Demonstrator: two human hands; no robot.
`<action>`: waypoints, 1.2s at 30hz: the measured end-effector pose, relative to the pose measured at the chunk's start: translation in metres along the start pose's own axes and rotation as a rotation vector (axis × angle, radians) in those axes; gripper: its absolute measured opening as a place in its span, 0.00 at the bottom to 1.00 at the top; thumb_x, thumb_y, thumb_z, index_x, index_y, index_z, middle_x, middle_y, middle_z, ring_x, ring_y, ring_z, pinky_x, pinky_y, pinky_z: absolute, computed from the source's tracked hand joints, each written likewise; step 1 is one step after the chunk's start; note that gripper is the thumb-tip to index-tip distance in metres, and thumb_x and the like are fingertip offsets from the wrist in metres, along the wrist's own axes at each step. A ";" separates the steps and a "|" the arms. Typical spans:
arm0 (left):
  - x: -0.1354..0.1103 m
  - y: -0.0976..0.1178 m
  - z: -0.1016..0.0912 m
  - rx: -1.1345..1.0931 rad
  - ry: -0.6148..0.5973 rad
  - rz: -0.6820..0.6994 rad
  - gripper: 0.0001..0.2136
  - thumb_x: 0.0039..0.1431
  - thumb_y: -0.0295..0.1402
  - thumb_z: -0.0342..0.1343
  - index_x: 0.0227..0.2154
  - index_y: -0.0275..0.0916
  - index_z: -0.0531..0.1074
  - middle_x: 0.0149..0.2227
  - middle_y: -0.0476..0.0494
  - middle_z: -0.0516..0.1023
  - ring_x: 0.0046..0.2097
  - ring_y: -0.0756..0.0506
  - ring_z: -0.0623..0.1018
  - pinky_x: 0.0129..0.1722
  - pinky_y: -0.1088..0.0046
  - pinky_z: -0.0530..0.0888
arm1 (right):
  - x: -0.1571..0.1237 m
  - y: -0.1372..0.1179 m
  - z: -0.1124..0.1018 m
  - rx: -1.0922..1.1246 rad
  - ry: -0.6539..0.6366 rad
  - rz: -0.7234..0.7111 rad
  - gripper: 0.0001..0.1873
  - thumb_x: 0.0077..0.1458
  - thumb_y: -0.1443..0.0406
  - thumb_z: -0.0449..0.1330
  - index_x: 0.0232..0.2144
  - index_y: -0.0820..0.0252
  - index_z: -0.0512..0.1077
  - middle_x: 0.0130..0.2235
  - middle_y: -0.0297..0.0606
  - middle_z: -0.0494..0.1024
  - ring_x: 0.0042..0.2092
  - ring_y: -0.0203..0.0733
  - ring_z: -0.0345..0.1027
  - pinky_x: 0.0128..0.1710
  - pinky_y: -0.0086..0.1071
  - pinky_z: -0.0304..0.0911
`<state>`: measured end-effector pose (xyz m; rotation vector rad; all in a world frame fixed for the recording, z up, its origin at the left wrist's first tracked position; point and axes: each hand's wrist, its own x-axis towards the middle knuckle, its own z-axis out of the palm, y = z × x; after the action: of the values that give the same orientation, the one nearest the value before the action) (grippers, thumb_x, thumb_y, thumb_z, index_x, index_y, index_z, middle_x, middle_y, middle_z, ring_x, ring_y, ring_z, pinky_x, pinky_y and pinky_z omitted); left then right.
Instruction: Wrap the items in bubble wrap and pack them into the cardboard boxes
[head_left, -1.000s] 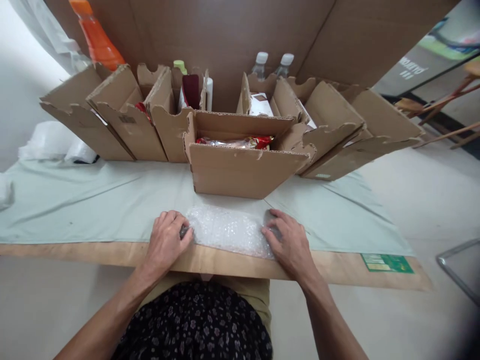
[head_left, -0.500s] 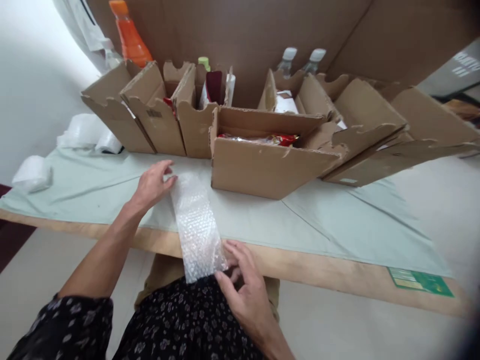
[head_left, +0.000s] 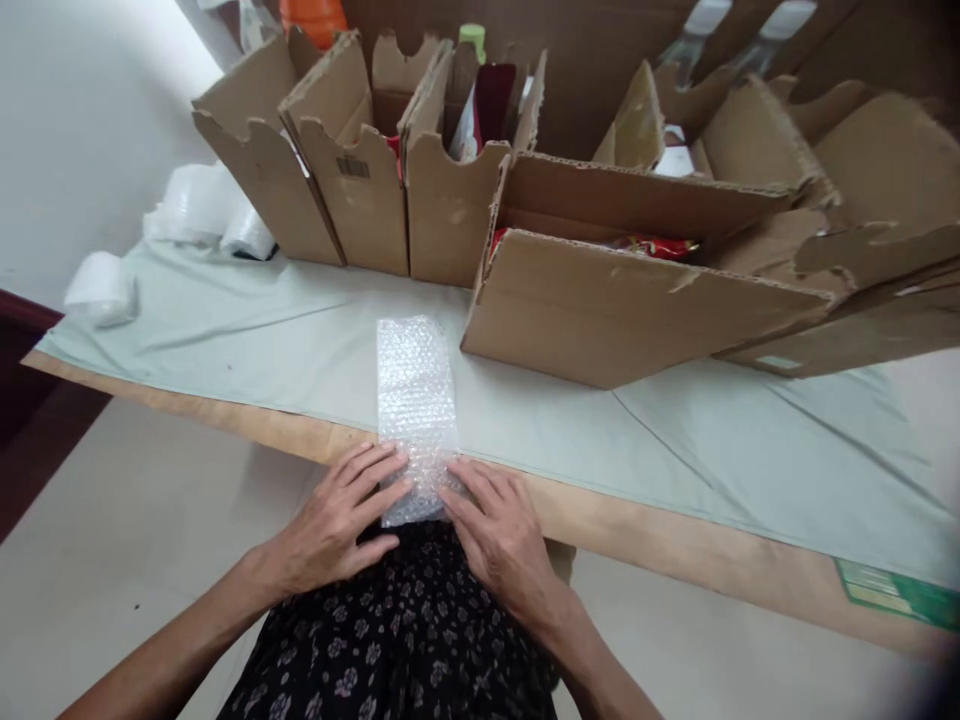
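Note:
A strip of bubble wrap [head_left: 418,390] lies lengthwise on the pale green cloth [head_left: 300,330], its near end reaching over the wooden table edge. On the left side of that near end rests my left hand [head_left: 341,515], its fingers stretched out and apart. My right hand [head_left: 499,525] lies on the opposite side, fingers extended with their tips on the plastic. Both palms face down, and neither hand is wrapped round the strip. Whether anything is under the wrap cannot be made out.
Just beyond the wrap stands a cardboard box [head_left: 637,315] with red packets [head_left: 660,248] inside. More open cardboard boxes [head_left: 352,190] line the back. Rolls of bubble wrap [head_left: 101,290] sit at the left. A green card [head_left: 896,595] is at the right front edge.
My left hand has come from the strip's far end down to its near end. The strip lies straighter, and my right hand's fingers have flattened onto it. The head view has shifted.

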<state>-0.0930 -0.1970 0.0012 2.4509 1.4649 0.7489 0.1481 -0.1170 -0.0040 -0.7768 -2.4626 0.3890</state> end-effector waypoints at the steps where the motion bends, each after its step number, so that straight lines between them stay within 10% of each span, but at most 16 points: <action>1: 0.000 0.000 0.003 -0.004 0.051 -0.007 0.24 0.63 0.25 0.60 0.62 0.36 0.69 0.62 0.32 0.76 0.68 0.35 0.70 0.66 0.46 0.70 | 0.004 0.000 0.001 0.044 0.051 0.001 0.13 0.66 0.74 0.56 0.47 0.58 0.76 0.51 0.44 0.83 0.52 0.49 0.77 0.48 0.45 0.72; 6: 0.021 -0.002 0.003 -0.166 0.309 -0.256 0.12 0.65 0.23 0.57 0.47 0.41 0.79 0.43 0.43 0.86 0.48 0.42 0.83 0.51 0.61 0.80 | 0.011 0.003 -0.009 0.280 0.129 0.112 0.12 0.67 0.69 0.59 0.52 0.56 0.73 0.47 0.40 0.84 0.48 0.45 0.77 0.47 0.42 0.73; 11: 0.036 -0.002 -0.002 -0.332 0.336 -0.600 0.07 0.66 0.32 0.57 0.37 0.40 0.80 0.34 0.46 0.85 0.35 0.45 0.83 0.37 0.68 0.80 | 0.011 0.008 -0.013 0.377 0.025 0.314 0.39 0.63 0.56 0.64 0.71 0.52 0.56 0.59 0.47 0.77 0.59 0.55 0.73 0.57 0.52 0.71; 14: 0.037 -0.003 0.002 -0.354 0.332 -0.659 0.08 0.66 0.33 0.57 0.43 0.39 0.79 0.37 0.44 0.85 0.38 0.45 0.84 0.40 0.68 0.80 | 0.020 0.011 0.000 0.343 0.061 0.380 0.34 0.65 0.61 0.61 0.70 0.50 0.58 0.51 0.43 0.81 0.51 0.51 0.77 0.53 0.49 0.73; 20: 0.037 -0.008 0.009 -0.045 0.426 -0.486 0.13 0.66 0.28 0.58 0.53 0.36 0.75 0.35 0.45 0.80 0.38 0.45 0.78 0.42 0.67 0.78 | 0.043 0.019 0.024 0.171 0.159 0.298 0.22 0.68 0.66 0.59 0.62 0.55 0.67 0.35 0.35 0.80 0.35 0.43 0.74 0.41 0.40 0.73; 26: 0.036 -0.013 0.013 0.108 0.379 -0.449 0.19 0.66 0.26 0.58 0.59 0.39 0.68 0.34 0.47 0.78 0.39 0.43 0.75 0.45 0.61 0.75 | 0.033 0.014 0.007 0.020 0.235 0.184 0.24 0.67 0.65 0.62 0.63 0.54 0.66 0.45 0.43 0.81 0.43 0.47 0.77 0.42 0.41 0.72; 31: 0.033 -0.010 0.014 0.162 0.382 -0.469 0.20 0.67 0.28 0.57 0.60 0.41 0.68 0.45 0.39 0.78 0.47 0.39 0.78 0.50 0.56 0.75 | 0.037 0.015 0.001 -0.041 -0.055 -0.034 0.16 0.66 0.69 0.59 0.55 0.57 0.74 0.62 0.49 0.76 0.64 0.57 0.68 0.54 0.50 0.67; 36: 0.028 -0.003 0.005 0.066 0.343 -0.285 0.18 0.64 0.30 0.62 0.56 0.43 0.72 0.55 0.36 0.79 0.58 0.34 0.76 0.57 0.50 0.74 | 0.049 0.022 0.003 0.074 -0.080 -0.035 0.17 0.67 0.74 0.54 0.50 0.55 0.78 0.53 0.43 0.83 0.57 0.49 0.75 0.53 0.47 0.68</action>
<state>-0.0818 -0.1707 0.0049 2.1630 1.9362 1.1096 0.1217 -0.0709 0.0038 -0.6991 -2.5163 0.5044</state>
